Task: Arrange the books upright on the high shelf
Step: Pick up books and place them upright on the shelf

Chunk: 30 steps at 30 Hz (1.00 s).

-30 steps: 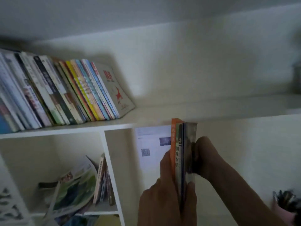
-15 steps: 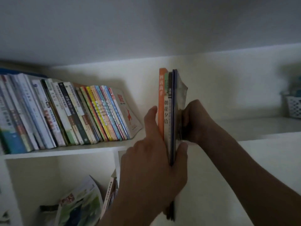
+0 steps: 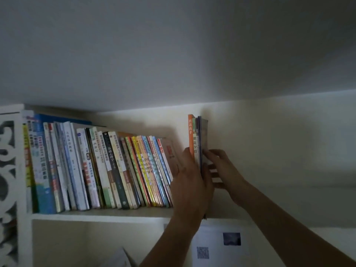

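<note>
Item 1, high shelf point(image 3: 100, 215): white board, running from a fretwork side panel point(image 3: 8, 180) at left across toward the right, set close under the ceiling.

Item 2, row of books point(image 3: 100, 170): stood on the left part of the high shelf, spines outward, all leaning with their tops to the left; tall blue and white volumes at the left end, thin bright-coloured ones at the right end, last one showing a pale cover with red print.

Item 3, held books point(image 3: 196, 139): small bundle of thin volumes, orange spine outermost at left, a pale spine with dark characters beside it, darker covers at right. Held upright, just right of the leaning row, apart from it by a narrow gap. Lower edge hidden behind the hands, so contact with the shelf could not be told.

Item 4, left hand point(image 3: 189, 182): grip closed round the bundle's left side and lower spine, thumb raised against the orange cover.

Item 5, right hand point(image 3: 221, 170): fingers spread and pressed flat against the bundle's right cover.

Item 6, printed sheet point(image 3: 219, 245): fixed below the shelf, bearing a square code and a small dark picture.
</note>
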{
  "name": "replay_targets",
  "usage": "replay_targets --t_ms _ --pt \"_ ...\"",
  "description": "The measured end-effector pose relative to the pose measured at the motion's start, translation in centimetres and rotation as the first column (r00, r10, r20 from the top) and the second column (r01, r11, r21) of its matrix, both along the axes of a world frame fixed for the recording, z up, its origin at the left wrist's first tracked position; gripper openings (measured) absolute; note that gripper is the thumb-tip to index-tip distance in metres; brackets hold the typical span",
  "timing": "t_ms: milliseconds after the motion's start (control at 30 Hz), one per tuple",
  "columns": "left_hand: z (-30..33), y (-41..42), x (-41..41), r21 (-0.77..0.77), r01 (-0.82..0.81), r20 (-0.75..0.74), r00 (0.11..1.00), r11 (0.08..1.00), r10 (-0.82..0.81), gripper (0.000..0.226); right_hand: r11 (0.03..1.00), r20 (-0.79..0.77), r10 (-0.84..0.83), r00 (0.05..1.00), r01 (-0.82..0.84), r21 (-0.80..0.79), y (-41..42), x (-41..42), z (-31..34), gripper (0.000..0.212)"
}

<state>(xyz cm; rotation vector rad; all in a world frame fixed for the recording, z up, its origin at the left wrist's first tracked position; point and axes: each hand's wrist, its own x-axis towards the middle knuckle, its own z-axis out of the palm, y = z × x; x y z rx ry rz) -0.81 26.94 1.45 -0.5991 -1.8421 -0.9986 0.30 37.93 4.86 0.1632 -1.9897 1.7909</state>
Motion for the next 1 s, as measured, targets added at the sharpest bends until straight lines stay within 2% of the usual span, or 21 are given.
replay_targets --t_ms 67,133,267,333,433,600,733,900,1000 --pt "-0.3 0.1 -0.6 -0.026 0.030 -0.030 0.999 0.999 -0.031 0.052 1.000 -0.011 0.030 0.999 -0.030 0.007 0.5 0.1 -0.7 0.034" --pt "-0.9 -0.1 -0.5 -0.073 0.113 -0.055 0.992 0.991 -0.117 0.069 0.999 -0.034 0.045 0.998 -0.044 0.016 0.9 0.3 -1.2 0.031" --pt "-2.4 -0.5 -1.3 -0.145 0.209 -0.022 0.977 0.967 -0.214 0.090 0.992 -0.114 0.037 0.993 -0.023 0.125 1.2 0.1 -2.1 0.062" --pt "-2.5 -0.6 -1.7 -0.182 0.219 0.017 0.975 0.959 -0.220 0.095 0.992 -0.150 0.016 0.988 0.003 0.127 1.3 -0.2 -2.5 0.064" --pt "-2.6 -0.9 -1.9 -0.181 0.305 0.098 0.952 0.935 -0.291 0.096 0.994 -0.171 -0.002 0.985 0.021 0.105 1.5 -0.7 -2.9 0.062" --pt "-2.7 -1.3 -2.5 -0.151 0.431 0.153 0.899 0.890 -0.410 0.102 0.994 -0.169 0.019 0.985 0.000 0.111 2.0 -1.1 -3.4 0.070" --pt "-2.9 -2.0 -3.6 -0.128 0.528 0.248 0.837 0.839 -0.489 0.110 0.994 -0.181 0.034 0.983 -0.014 0.109 2.4 -1.3 -3.7 0.064" --pt "-3.0 -2.4 -4.7 -0.063 0.597 0.310 0.774 0.800 -0.553 0.102 0.979 -0.200 -0.002 0.980 0.043 0.197 2.3 -1.7 -3.8 0.081" --pt "-3.1 -2.4 -5.2 -0.050 0.601 0.322 0.765 0.798 -0.557 0.101 0.977 -0.184 -0.021 0.983 0.059 0.206 2.2 -1.7 -3.9 0.081"
